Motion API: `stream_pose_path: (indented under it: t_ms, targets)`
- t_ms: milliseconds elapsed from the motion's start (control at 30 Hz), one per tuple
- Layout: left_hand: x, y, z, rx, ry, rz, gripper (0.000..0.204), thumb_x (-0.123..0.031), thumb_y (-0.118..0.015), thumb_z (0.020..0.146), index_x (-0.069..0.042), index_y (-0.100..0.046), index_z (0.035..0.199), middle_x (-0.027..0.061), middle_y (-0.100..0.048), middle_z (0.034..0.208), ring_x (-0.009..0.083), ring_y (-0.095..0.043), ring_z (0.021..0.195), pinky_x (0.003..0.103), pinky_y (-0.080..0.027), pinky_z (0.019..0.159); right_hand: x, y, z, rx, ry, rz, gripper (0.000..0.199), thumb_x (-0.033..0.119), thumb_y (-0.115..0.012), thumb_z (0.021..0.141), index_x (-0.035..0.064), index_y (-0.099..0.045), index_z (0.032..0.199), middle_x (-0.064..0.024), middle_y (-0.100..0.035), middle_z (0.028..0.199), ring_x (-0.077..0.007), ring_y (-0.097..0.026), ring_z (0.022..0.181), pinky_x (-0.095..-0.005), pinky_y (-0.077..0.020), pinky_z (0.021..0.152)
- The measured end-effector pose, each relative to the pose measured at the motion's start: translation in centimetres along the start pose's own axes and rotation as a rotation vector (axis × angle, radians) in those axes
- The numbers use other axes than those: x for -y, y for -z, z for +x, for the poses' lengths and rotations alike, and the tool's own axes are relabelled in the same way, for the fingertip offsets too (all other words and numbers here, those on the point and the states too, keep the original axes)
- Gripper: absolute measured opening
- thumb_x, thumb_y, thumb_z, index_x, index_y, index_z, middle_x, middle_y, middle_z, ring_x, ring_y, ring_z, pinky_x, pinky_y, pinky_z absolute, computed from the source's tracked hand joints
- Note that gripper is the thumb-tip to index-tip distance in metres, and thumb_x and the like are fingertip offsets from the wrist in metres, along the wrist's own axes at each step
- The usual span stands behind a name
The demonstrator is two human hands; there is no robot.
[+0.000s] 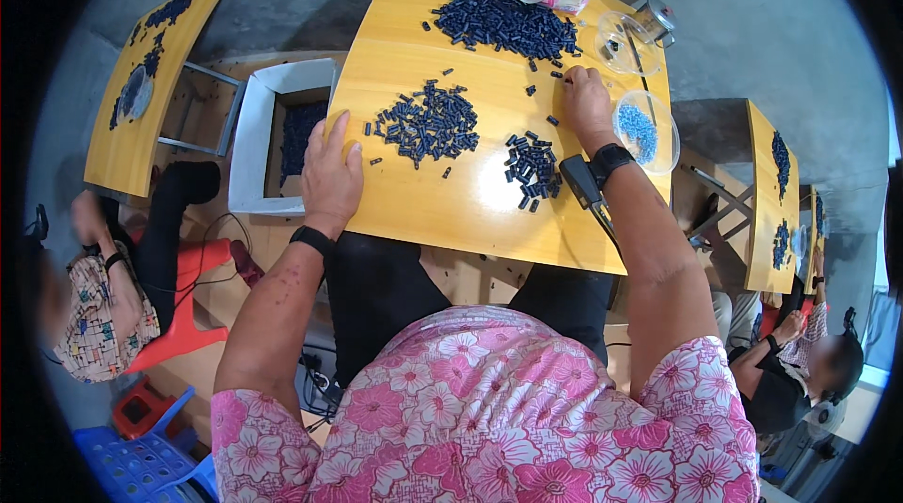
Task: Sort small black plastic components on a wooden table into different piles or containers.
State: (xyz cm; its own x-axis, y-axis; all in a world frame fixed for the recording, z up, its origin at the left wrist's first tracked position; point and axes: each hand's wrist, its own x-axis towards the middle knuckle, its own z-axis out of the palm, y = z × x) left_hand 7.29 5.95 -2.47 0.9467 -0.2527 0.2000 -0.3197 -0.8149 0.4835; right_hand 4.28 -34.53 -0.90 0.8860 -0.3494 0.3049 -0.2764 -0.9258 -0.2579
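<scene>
My right hand [588,106] is resting with fingers curled in — whether they are gripping anything I cannot tell — and a loose, short black plastic cylinder [556,74] is lying just left of their tips, its long axis seemingly crosswise, a big black heap [508,25] beyond; my left hand [331,179] is lying well apart, fingers loosely spread, apparently empty, on the yellow wooden table [404,207]. A round clear plastic tub [668,144] beside my right wrist is holding light-blue pieces [638,133]; a white cardboard box [252,141] at left is holding dark ones [299,136].

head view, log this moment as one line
left hand: at left edge of table | right hand: beside clear tub | black parts: three piles
</scene>
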Motion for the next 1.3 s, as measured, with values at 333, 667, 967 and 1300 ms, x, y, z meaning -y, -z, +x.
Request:
stream_pose_path:
  t_ms: [333,667,967,1300]
  targets:
    - [0.0,-0.1,0.0,-0.026,-0.014,0.016,0.052,-0.023,-0.059,0.092,-0.018,-0.046,0.143,0.0210,-0.045,0.141,0.0387,-0.048,0.127,0.044,-0.042,0.105,0.6,1.3,-1.3,0.019,0.087,0.053,0.011,0.017,-0.060,0.087,0.0111,-0.065,0.095,-0.0148,-0.063,0.095,-0.0385,-0.063,0.089,-0.0471,-0.0512,0.078]
    - [0.0,-0.5,0.1,-0.048,-0.022,0.038,0.052,-0.022,-0.059,0.091,-0.018,-0.047,0.142,0.0211,-0.046,0.140,0.0388,-0.049,0.126,0.044,-0.042,0.104,5.6,1.5,-0.6,0.253,0.148,0.173,0.020,0.017,-0.062,0.083,0.0092,-0.072,0.098,-0.0165,-0.066,0.101,-0.0352,-0.063,0.098,-0.0413,-0.0515,0.087]
    - [0.1,-0.3,0.0,-0.015,-0.019,-0.014,0.050,-0.023,-0.053,0.096,-0.016,-0.045,0.144,0.0211,-0.044,0.143,0.0380,-0.043,0.132,0.043,-0.037,0.109,9.2,0.4,-2.2,0.286,0.233,0.366,0.023,0.003,-0.061,0.081,0.0051,-0.070,0.102,-0.0192,-0.064,0.099,-0.0391,-0.063,0.094,-0.0437,-0.0509,0.086]
    - [-0.3,0.2,0.1,0.035,0.016,0.005,0.049,-0.023,-0.052,0.096,-0.016,-0.044,0.145,0.0212,-0.042,0.144,0.0381,-0.043,0.133,0.043,-0.037,0.109,1.4,0.8,1.7,-0.047,0.087,0.215,0.033,-0.001,-0.066,0.077,0.0097,-0.070,0.108,-0.0108,-0.067,0.103,-0.0260,-0.065,0.085,-0.0355,-0.0540,0.079]
